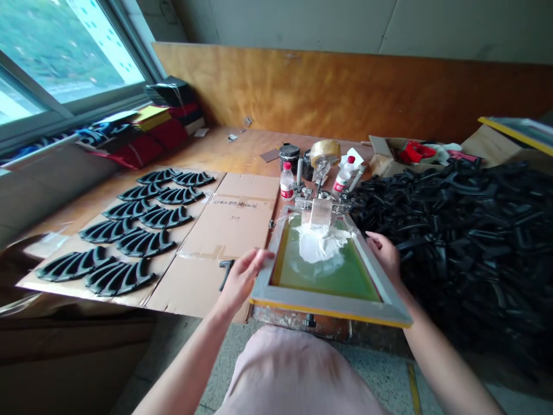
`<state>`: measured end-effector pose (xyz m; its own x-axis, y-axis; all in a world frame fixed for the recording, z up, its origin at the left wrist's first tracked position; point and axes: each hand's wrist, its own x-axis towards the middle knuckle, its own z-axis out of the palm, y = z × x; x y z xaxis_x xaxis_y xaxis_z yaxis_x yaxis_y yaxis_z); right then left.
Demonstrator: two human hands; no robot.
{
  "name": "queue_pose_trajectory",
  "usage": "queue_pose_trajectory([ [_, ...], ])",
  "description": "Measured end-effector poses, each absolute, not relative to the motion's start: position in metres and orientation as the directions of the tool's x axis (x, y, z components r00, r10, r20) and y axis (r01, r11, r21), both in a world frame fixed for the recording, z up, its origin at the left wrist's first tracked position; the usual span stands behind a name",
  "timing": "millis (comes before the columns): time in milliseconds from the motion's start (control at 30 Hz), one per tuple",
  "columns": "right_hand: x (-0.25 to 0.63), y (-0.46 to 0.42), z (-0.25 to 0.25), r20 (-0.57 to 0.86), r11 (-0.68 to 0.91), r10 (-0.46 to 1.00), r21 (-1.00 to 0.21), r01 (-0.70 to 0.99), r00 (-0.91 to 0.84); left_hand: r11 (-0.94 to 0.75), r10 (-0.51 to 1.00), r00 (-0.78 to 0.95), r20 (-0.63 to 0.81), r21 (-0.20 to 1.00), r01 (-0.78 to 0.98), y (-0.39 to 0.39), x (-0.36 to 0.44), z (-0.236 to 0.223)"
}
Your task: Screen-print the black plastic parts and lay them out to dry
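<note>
1. The person's left hand [239,278] sits at the near left corner of a screen-printing frame [328,302]. Its fingers [254,260] are spread apart, with the tips on the frame's left rail.
2. The right hand [383,255] is at the frame's right rail. Its fingers [372,242] curl together over the edge, though from here I cannot tell whether they are clamped on it.
3. The frame tilts up from the far end, where metal hinge clamps [320,197] hold it. Its near edge is raised over a stained wooden base [298,323].
4. A mound of white ink [314,242] lies on the green mesh near the far end, with a translucent flat scraper [320,212] standing in it.
5. On the wooden surface [254,151], two plastic bottles [287,182] [343,176] stand beyond the frame. Left of it, black fan-shaped pieces [118,276] lie in rows on flattened cardboard [228,230]. To the right is a heap of black plastic parts [449,230].
</note>
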<state>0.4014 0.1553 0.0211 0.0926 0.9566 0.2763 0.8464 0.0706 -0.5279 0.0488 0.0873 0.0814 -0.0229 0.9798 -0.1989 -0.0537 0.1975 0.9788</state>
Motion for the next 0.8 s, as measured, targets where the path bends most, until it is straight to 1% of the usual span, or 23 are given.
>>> queue_pose_trajectory([
  [67, 0.389, 0.171, 0.04, 0.336, 0.154, 0.941, -0.532, 0.832, 0.041, 0.331, 0.944, 0.005, -0.331, 0.941, -0.069, 0.071, 0.049, 0.048],
  [100, 0.376, 0.178, 0.047, 0.367, 0.222, 0.93, -0.508, 0.832, -0.024, 0.365, 0.93, -0.006, -0.367, 0.928, -0.073, 0.067, 0.051, 0.033],
  [167, 0.343, 0.188, 0.055, 0.372, 0.341, 0.909, -0.399, 0.851, -0.189, 0.401, 0.913, -0.057, -0.403, 0.915, -0.049, 0.063, 0.055, 0.005],
  [200, 0.326, 0.191, 0.056, 0.331, 0.367, 0.908, -0.331, 0.869, -0.257, 0.412, 0.908, -0.081, -0.412, 0.911, -0.023, 0.063, 0.057, -0.006],
  [267, 0.301, 0.189, 0.05, 0.193, 0.388, 0.917, -0.233, 0.892, -0.349, 0.426, 0.9, -0.11, -0.421, 0.905, 0.02, 0.065, 0.059, -0.022],
  [333, 0.29, 0.178, 0.038, 0.064, 0.398, 0.917, -0.187, 0.898, -0.393, 0.43, 0.898, -0.121, -0.423, 0.902, 0.04, 0.067, 0.059, -0.031],
  [367, 0.289, 0.17, 0.032, 0.025, 0.407, 0.912, -0.172, 0.897, -0.409, 0.431, 0.898, -0.123, -0.423, 0.901, 0.042, 0.068, 0.059, -0.034],
  [467, 0.299, 0.139, 0.022, -0.012, 0.494, 0.865, -0.153, 0.856, -0.501, 0.425, 0.899, -0.126, -0.419, 0.905, 0.026, 0.067, 0.058, -0.039],
  [567, 0.312, 0.121, 0.03, -0.047, 0.639, 0.753, -0.189, 0.746, -0.657, 0.411, 0.905, -0.128, -0.407, 0.911, 0.012, 0.066, 0.058, -0.043],
  [633, 0.314, 0.122, 0.038, -0.08, 0.681, 0.701, -0.219, 0.699, -0.708, 0.404, 0.907, -0.132, -0.4, 0.915, 0.01, 0.066, 0.058, -0.046],
  [700, 0.311, 0.127, 0.041, -0.059, 0.661, 0.723, -0.233, 0.713, -0.689, 0.395, 0.912, -0.126, -0.39, 0.919, 0.013, 0.065, 0.057, -0.048],
  [800, 0.304, 0.126, 0.032, 0.063, 0.613, 0.787, -0.2, 0.765, -0.614, 0.378, 0.922, -0.088, -0.376, 0.926, 0.008, 0.065, 0.056, -0.051],
])
